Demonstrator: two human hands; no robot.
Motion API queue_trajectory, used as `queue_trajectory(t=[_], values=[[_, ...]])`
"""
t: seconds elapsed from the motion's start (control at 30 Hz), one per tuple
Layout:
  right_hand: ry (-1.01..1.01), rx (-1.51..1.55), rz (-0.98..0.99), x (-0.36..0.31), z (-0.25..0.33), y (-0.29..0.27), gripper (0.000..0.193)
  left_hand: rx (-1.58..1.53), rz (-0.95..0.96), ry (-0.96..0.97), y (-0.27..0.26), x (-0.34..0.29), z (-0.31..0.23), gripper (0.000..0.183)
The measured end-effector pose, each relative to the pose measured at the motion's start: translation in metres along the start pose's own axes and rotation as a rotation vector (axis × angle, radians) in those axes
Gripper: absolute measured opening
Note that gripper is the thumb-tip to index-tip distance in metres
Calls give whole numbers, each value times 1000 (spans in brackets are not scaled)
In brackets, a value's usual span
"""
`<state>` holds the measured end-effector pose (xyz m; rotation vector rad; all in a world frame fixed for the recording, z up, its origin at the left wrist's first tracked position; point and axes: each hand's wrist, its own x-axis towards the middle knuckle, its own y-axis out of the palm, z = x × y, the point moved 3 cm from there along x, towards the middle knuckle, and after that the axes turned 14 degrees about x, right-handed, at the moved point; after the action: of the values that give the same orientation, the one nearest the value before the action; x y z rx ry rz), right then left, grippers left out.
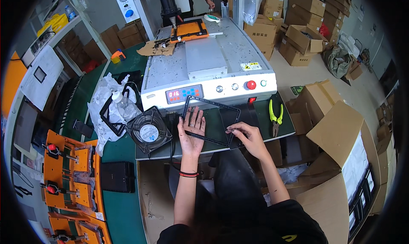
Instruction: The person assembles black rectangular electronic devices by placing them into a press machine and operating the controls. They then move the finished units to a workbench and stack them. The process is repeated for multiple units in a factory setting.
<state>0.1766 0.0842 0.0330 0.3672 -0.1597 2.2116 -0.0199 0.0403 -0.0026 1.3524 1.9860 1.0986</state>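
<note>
A thin black rectangular frame [214, 102] is tilted in front of me, near the front of the machine. My left hand [192, 135] is palm up under its left side, thumb beside the corner and fingers stretched up behind the opening; the frame's lower bar crosses the palm. My right hand [249, 137] pinches the frame's lower right side between thumb and fingertips. Beyond it stands a white press machine [159, 103] with a red display and buttons. An orange fixture [185, 30] with a black frame on it sits under the press head.
A black fan [147, 127] lies left of my hands, by a clear bottle [124, 105] and plastic bag [99, 103]. Yellow-green pliers [276, 112] lie right. Orange clamp fixtures [64, 163] and black panels [116, 176] stand left; an open carton [334, 137] stands right. Another person's hand [210, 4] shows behind.
</note>
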Motion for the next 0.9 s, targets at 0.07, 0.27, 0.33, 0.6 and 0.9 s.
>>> queue_trajectory(t=[0.07,0.27,0.33,0.6,0.9], values=[[1,4,2,0,2,1,18,5,-1,-4,-1,0,-1,53],[0,-1,-4,0,-1,0,18,18,10,-1,-1,1,-2,52],[-2,-9,0,0,0,0,18,12,5,-13,-2,0,0,52],[14,-1,-8,1,0,0,18,14,-10,-23,-6,1,1,50],[-17,39,-2,0,0,0,18,-6,-33,-36,-6,0,1,47]])
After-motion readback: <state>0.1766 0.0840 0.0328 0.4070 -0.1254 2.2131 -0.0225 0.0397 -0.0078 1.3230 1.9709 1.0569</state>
